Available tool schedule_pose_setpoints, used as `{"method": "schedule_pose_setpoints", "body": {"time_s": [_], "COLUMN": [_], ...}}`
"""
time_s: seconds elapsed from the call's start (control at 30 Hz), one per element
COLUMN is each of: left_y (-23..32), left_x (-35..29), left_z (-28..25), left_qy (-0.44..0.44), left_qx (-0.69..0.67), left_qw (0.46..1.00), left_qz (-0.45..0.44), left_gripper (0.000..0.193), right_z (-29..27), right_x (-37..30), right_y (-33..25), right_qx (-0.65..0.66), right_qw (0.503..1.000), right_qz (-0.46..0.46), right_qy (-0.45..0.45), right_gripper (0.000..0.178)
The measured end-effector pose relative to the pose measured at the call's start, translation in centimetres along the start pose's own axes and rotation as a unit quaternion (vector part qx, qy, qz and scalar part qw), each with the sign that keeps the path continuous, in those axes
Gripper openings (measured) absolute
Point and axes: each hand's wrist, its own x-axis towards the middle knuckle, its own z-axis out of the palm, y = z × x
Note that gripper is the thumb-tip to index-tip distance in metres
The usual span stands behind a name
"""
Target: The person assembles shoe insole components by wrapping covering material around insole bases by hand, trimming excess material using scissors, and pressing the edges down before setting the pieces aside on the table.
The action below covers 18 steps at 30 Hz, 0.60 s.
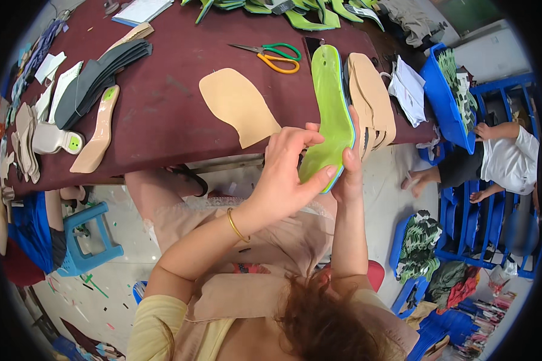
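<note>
Tabletop (162, 114), dark maroon, spreads beyond both hands and carries most of the work. Up and to the left of the hands lie a fan of grey soles (99, 81) and a tan sole (96, 132); straight ahead of the left hand a tan cut-out (238, 105) lies flat. Just right of the right hand a stack of tan insoles (373, 102) overhangs the table edge, and beyond the hands sit scissors (271, 57) with green and orange handles. Further right, blue bins (445, 96) hold more pieces.

Between the hands is the green insole (331, 114), its near end lifted off the table edge. The left hand (283, 174) is closed on that near end, fingers pressing its green face; the right hand (350, 171) cups it from behind, fingertips curled over the rim.

Judging by the piles (green pieces at the far edge too), many pieces seem left to handle, and this one looks mid-handling.
</note>
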Motion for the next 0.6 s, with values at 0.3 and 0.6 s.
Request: {"method": "schedule_pose_setpoints", "body": {"time_s": [0.3, 0.6], "left_y": [1.1, -3.3], "left_x": [-0.3, 2.6], "left_z": [0.0, -3.7], "left_qy": [-0.043, 0.112], "left_qx": [0.017, 0.273], "left_qw": [0.998, 0.954], "left_qz": [-0.038, 0.048], "left_gripper": [0.026, 0.007], "right_z": [-1.7, -1.3], "right_x": [-1.7, -3.8], "right_y": [0.4, 0.2], "right_qx": [-0.114, 0.036], "right_qw": [0.991, 0.996], "right_qz": [-0.045, 0.068], "right_qy": [-0.057, -0.053], "right_gripper": [0.079, 0.086]}}
